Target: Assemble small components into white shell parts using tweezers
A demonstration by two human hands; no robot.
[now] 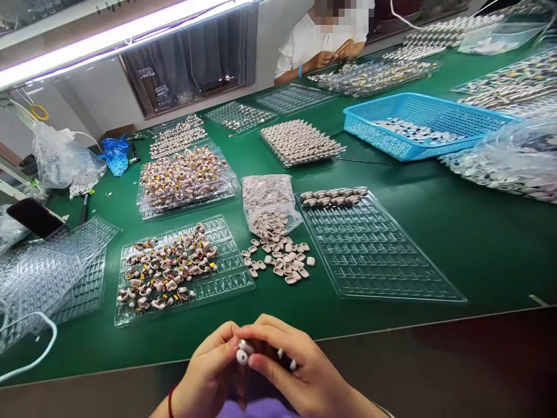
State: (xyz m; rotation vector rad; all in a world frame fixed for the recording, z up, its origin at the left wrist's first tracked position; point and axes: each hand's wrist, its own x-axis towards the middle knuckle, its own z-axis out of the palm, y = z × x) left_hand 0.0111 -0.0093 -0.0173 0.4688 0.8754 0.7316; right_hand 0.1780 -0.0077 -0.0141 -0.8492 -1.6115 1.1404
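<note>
My left hand [213, 363] and my right hand [293, 354] meet at the table's front edge. Between their fingertips is a small earbud piece [242, 351] with a silvery top and a round white end; both hands pinch it. Something dark with white tips [287, 360] shows among my right fingers, too covered to name. Beyond my hands, beige caps [289, 261] spill from a clear plastic bag [267, 191]. A clear tray [226, 284] at the left bears open earbud halves with wires. Another clear tray [383, 249], at the right, has finished-looking pieces [335, 197] along its far end.
Stacked trays of parts [187, 177] and a tray of beige pieces [300, 142] stand farther back. A blue basket [374, 130] is at the right. Loose clear trays [47, 273], a phone [35, 217] and a white cable [47, 325] lie left. A co-worker [324, 43] sits across.
</note>
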